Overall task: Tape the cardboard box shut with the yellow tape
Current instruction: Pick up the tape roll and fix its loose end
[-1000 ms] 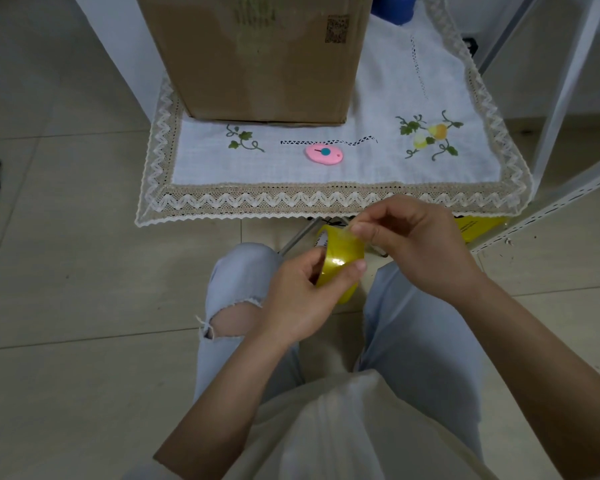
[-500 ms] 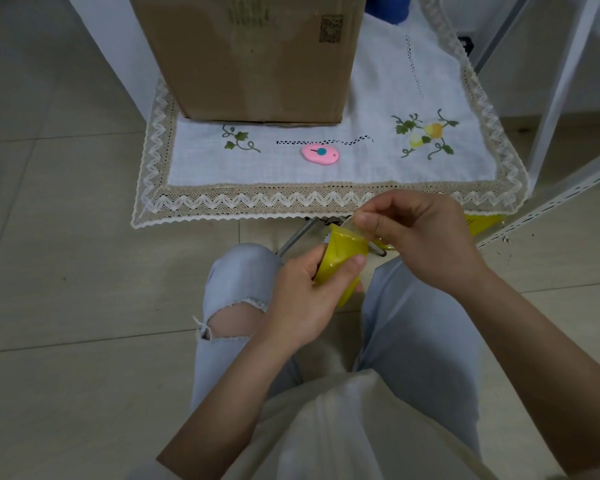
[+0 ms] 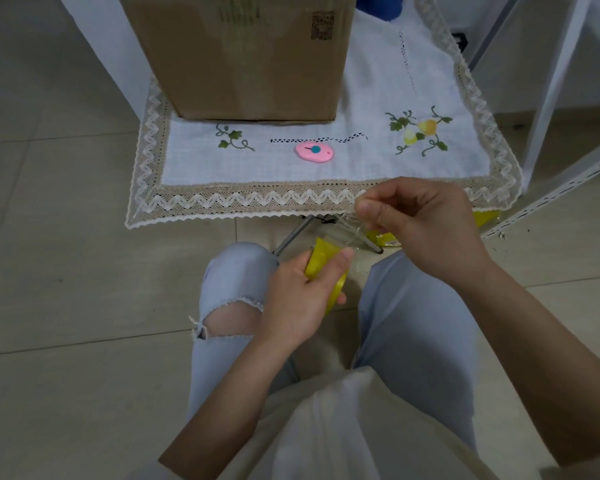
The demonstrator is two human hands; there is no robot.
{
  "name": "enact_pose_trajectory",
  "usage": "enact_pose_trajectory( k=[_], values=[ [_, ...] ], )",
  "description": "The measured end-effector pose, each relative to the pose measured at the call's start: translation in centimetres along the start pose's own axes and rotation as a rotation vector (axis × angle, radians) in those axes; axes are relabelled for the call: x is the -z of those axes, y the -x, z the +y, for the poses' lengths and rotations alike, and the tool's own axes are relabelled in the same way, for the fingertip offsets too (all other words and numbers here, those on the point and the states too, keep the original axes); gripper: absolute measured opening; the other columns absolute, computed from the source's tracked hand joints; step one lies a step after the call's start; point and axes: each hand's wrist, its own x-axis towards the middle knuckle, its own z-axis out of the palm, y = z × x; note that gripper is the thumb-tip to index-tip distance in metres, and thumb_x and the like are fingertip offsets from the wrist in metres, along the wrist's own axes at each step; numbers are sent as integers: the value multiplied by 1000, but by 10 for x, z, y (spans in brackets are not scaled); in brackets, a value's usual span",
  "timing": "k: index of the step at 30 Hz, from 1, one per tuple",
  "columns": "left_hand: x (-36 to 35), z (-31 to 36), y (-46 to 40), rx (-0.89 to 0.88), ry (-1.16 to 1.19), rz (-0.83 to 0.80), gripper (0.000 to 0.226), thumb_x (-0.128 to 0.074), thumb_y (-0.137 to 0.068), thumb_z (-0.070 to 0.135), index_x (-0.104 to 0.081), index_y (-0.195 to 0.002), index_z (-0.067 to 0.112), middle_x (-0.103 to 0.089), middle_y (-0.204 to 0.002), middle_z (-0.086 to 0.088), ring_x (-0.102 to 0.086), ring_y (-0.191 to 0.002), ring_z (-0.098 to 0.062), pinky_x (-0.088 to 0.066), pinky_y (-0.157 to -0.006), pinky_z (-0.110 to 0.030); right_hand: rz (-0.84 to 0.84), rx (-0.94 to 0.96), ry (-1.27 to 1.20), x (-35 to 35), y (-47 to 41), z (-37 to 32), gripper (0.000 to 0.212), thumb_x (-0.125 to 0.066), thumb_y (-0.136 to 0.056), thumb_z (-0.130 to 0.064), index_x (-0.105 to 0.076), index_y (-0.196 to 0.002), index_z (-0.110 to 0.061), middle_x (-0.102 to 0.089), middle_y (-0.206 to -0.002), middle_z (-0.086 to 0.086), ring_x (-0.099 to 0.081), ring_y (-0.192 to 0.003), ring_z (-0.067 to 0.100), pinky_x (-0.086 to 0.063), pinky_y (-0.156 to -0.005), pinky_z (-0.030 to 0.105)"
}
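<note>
A brown cardboard box (image 3: 243,53) stands at the back of a small low table covered by a white embroidered cloth (image 3: 291,168). My left hand (image 3: 302,299) grips the yellow tape roll (image 3: 326,268) above my knees, in front of the table. My right hand (image 3: 420,220) pinches the tape's loose end (image 3: 352,225), a short clear strip lifted off the roll and stretched up to the right. The box top is out of view.
A pink cutter (image 3: 314,152) lies on the cloth in front of the box. A white metal rack frame (image 3: 551,98) stands to the right. Something yellow (image 3: 485,218) lies under the table's right edge. Tiled floor surrounds the table.
My right hand has pulled the tape's end up and to the right, away from the roll, so a short strip now spans between my hands. My left hand holds the roll steady.
</note>
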Motion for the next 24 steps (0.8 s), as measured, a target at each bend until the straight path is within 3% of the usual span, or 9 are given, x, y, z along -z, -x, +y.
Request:
enact_pose_trajectory(
  k=[4, 7, 9, 11, 13, 16, 21, 24],
  values=[
    [0, -2, -2, -12, -42, -10, 34, -68, -83, 48, -62, -84, 15, -66, -63, 1, -67, -55, -6, -49, -54, -20, -27, -39, 2, 1, -2, -1, 2, -73, -81, -12, -73, -82, -14, -72, -71, 3, -67, -61, 11, -56, -65, 24],
    [3, -8, -5, -73, -67, 66, 43, -72, -68, 62, -44, -94, 42, -69, -87, 5, -69, -76, -12, -57, -72, -38, -59, -56, -7, 2, -3, -4, 2, -74, -81, -14, -73, -82, -14, -72, -73, 3, -67, -63, 11, -56, -67, 24],
    [5, -7, -5, -147, -121, 64, 50, -71, -70, 58, -41, -108, 48, -63, -105, 12, -66, -91, -12, -55, -79, -38, -82, -47, 6, 1, -3, -8, 3, -74, -80, -16, -73, -83, -14, -72, -74, 3, -66, -65, 9, -54, -66, 20],
    [6, -5, -6, -234, -202, 71, 45, -71, -76, 51, -48, -115, 45, -54, -117, 14, -61, -104, -12, -51, -88, -34, -101, -37, 15, 0, -3, -11, 3, -74, -81, -17, -73, -83, -16, -72, -74, 1, -65, -66, 8, -53, -65, 17],
    [6, -4, -9, -291, -234, 83, 31, -71, -79, 47, -58, -107, 44, -50, -118, 10, -59, -104, -16, -49, -90, -30, -108, -23, 23, -1, -2, -13, 2, -73, -82, -16, -72, -84, -16, -71, -74, -1, -63, -67, 5, -51, -64, 15],
    [5, -5, -10, -284, -210, 81, 28, -71, -75, 47, -61, -101, 45, -52, -117, 9, -62, -94, -15, -48, -80, -24, -111, -2, 14, -2, -1, -15, 2, -71, -83, -14, -71, -84, -15, -69, -73, -4, -61, -66, 2, -49, -63, 12],
    [4, -6, -9, -241, -115, 42, 34, -71, -73, 39, -62, -106, 43, -50, -118, 11, -65, -95, -16, -58, -80, -42, -102, 11, 7, -3, -1, -16, 4, -68, -86, -14, -70, -88, -11, -69, -78, 3, -62, -71, 7, -52, -69, 20],
    [3, -5, -9, -281, -106, 71, 26, -72, -74, 41, -64, -99, 43, -48, -122, 11, -65, -97, -15, -56, -82, -32, -131, 19, 1, -4, -1, -18, 4, -68, -87, -13, -69, -89, -10, -69, -78, 4, -62, -71, 9, -51, -69, 20]
  ],
)
